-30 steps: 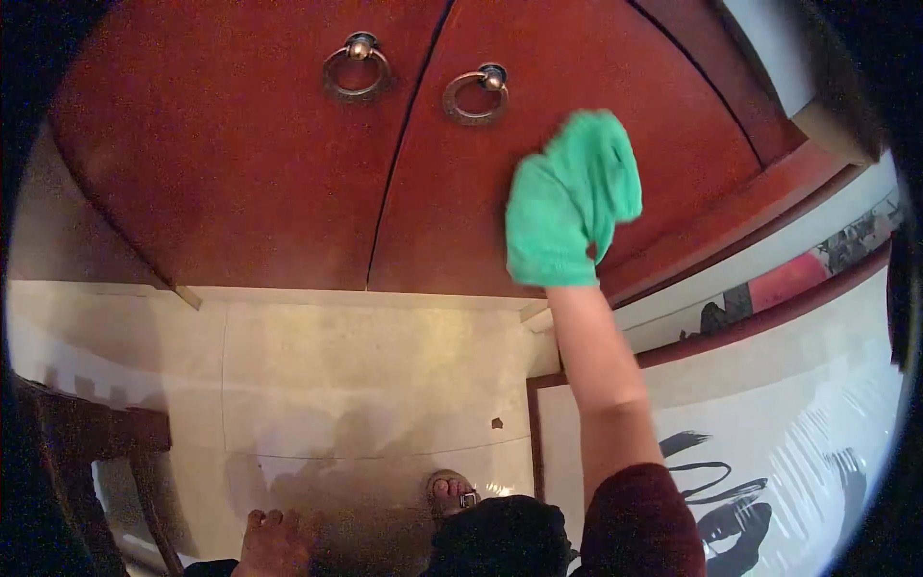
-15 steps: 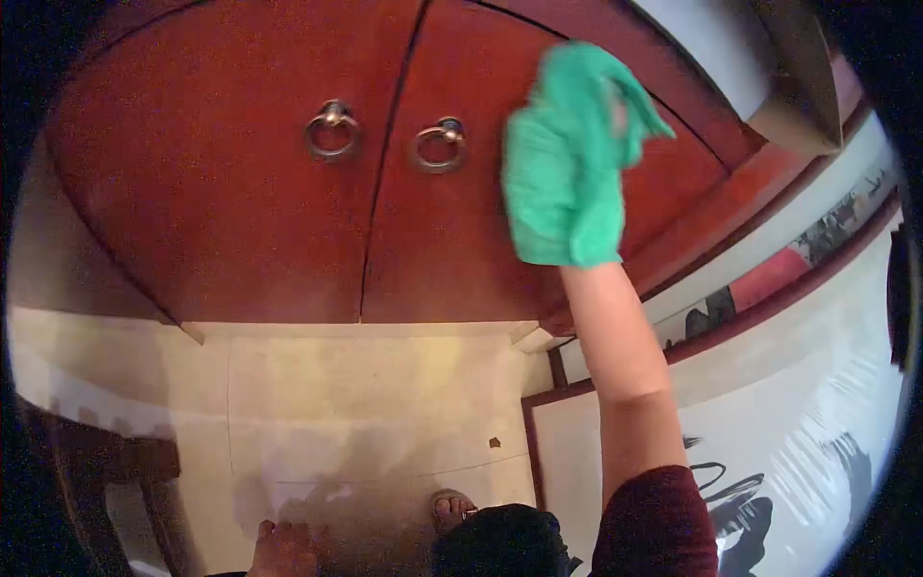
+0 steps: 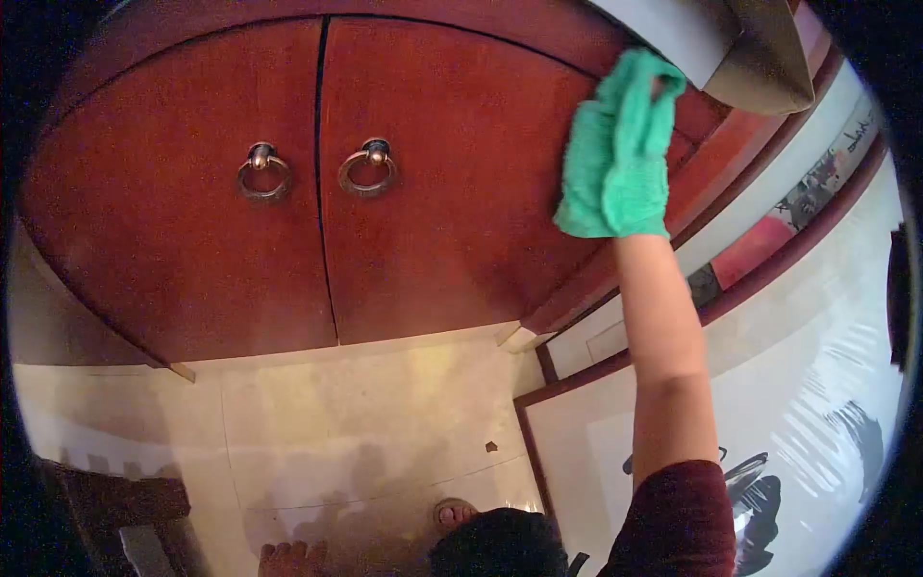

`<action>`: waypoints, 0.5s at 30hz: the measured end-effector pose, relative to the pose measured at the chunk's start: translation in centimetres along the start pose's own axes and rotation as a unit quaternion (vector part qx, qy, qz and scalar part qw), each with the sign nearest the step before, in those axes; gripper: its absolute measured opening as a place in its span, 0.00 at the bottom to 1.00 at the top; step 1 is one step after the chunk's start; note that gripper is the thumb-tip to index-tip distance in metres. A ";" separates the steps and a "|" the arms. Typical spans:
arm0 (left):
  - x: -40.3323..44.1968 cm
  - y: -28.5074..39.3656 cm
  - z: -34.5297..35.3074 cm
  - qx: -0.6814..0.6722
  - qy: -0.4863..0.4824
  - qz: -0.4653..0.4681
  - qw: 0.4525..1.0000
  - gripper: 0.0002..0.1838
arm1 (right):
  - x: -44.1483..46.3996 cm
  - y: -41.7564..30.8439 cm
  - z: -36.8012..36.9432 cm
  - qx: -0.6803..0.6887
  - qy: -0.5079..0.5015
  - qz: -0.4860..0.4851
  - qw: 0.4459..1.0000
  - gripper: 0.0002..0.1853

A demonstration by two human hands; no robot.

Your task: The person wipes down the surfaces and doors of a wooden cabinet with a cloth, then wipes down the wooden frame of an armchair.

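Note:
My right hand [image 3: 658, 87] is closed on a green cloth [image 3: 620, 163], which covers almost all of it; only a bit of skin shows near the top. The cloth lies against the right part of a dark red cabinet door [image 3: 452, 231], close to the curved seam by the cabinet's edge. Two ring handles, a left one [image 3: 262, 175] and a right one [image 3: 368, 169], hang on the doors to the left of the cloth. At the bottom edge, my left hand [image 3: 293, 558] shows only its fingers, slightly apart, with nothing visible in them.
A cardboard piece [image 3: 769, 72] juts out above the cloth. Framed ink pictures [image 3: 615, 423] lean at the right, beside the cabinet. A dark wooden stool-like piece [image 3: 125, 510] stands at lower left. My foot [image 3: 452, 512] is on the pale tiled floor [image 3: 385, 404].
My right hand has slid the green cloth to the right across the door, toward its edge. The view has shifted, so the handles sit lower and further left.

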State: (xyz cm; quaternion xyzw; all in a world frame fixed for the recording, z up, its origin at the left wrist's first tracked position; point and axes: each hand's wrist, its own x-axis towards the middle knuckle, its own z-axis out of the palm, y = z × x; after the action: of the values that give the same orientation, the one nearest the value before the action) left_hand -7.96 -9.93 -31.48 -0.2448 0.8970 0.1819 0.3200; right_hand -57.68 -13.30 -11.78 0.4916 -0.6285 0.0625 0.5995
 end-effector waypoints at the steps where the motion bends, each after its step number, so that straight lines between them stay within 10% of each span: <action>1: -0.2 0.0 0.1 -0.002 0.010 0.005 1.000 0.27 | -1.8 1.5 1.0 0.078 -0.069 0.089 0.991 0.41; 3: -0.4 -0.1 0.2 -0.010 0.037 0.017 0.999 0.27 | -3.5 3.7 2.4 0.099 -0.010 0.150 0.984 0.35; 7: -1.4 -0.7 1.3 -0.011 0.070 0.013 0.997 0.27 | -3.4 7.7 5.2 0.407 0.193 0.456 0.768 0.21; 15: -1.6 -0.7 0.4 -0.018 0.043 0.014 0.999 0.27 | 1.1 -0.1 2.9 0.142 0.112 0.334 0.925 0.05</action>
State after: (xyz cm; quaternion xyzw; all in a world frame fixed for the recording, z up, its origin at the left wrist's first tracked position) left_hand -6.26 -9.81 -30.88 -0.2456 0.9097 0.1916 0.2746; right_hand -59.38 -15.90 -11.76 0.3227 -0.6693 0.4027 0.5345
